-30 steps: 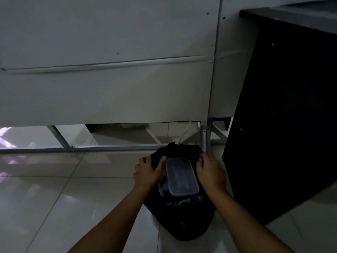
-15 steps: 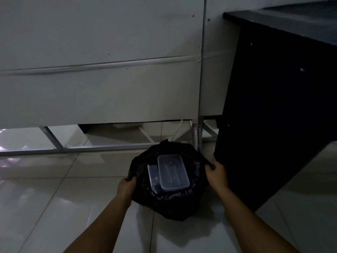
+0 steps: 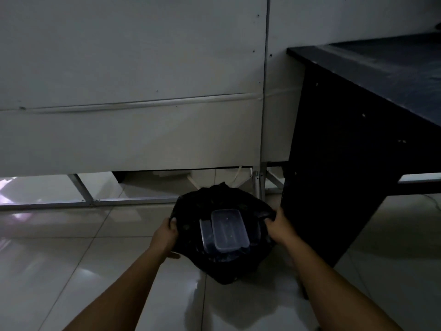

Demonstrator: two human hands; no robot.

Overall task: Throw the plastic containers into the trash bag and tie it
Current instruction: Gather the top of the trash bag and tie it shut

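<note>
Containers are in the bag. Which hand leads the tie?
Neither clearly: left hand and right hand each grip opposite edges of the trash bag mouth, flanking the plastic containers.

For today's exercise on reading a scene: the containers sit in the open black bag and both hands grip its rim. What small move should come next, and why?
Probably draw the two rim sides together above the containers. The left hand and right hand grip opposite edges of the trash bag, whose mouth is open and untied.
</note>
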